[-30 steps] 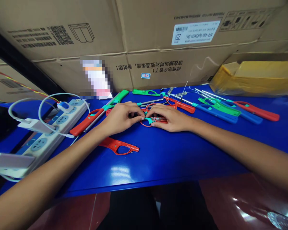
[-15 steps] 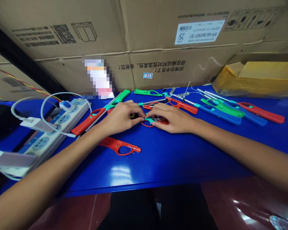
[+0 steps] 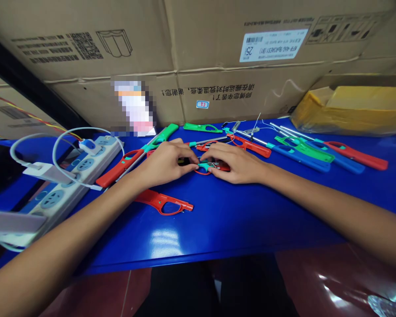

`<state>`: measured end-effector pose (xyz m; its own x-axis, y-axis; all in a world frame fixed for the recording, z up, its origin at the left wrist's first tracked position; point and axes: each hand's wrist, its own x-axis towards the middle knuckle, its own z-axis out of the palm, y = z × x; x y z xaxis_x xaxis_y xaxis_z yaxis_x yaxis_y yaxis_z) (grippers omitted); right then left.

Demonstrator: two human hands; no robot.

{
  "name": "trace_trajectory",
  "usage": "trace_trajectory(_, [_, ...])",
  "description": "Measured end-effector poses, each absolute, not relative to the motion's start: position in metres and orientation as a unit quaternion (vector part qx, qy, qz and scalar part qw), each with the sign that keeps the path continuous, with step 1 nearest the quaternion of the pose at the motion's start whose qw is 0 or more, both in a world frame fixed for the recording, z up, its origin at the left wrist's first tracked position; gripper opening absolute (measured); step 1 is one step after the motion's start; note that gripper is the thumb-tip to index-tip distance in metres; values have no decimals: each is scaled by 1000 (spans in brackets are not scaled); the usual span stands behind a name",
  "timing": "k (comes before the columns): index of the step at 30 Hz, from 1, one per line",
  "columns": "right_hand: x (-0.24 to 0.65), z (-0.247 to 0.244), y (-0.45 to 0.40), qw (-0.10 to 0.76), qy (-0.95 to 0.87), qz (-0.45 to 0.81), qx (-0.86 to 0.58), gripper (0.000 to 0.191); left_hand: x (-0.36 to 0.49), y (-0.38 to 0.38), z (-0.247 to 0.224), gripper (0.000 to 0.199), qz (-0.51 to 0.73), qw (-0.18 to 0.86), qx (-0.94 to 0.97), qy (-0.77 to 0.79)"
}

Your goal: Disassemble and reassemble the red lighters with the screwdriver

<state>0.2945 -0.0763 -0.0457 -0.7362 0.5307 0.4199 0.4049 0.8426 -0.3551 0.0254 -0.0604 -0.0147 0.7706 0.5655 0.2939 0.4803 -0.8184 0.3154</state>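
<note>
In the middle of the blue table, my left hand and my right hand meet over an opened red stick lighter. A teal trigger and thin wires show between the fingers. The left thumb and fingers pinch at the lighter's front end; what exactly lies between them is hidden. My right fingers curl over its body and press near the trigger. Closer to me lies a separate red casing half with an oval trigger opening. Just behind the hands, another red lighter rests by a metal tube.
Blue lighters, a green casing and a red lighter lie at the right. A power strip with chargers and cables occupies the left. A blurred phone-like screen leans against the cardboard. A taped box stands back right.
Both hands stay over the red lighter, with only tiny finger movement around the teal trigger. The view has shifted very slightly.
</note>
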Motion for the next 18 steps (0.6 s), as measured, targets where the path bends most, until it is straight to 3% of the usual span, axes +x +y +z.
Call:
trace_trajectory(4, [293,-49,-76,272,-911,158,-266,20,29,-63,-19,10,213,96,933,275])
trace_trajectory(12, [293,-54,-73,270,-905,189,-271,35,34,-65,-28,11,256,106,927,251])
trace_trajectory(18, [292,-52,-72,271,-896,211,-281,34,34,-63,-29,11,270,106,923,253])
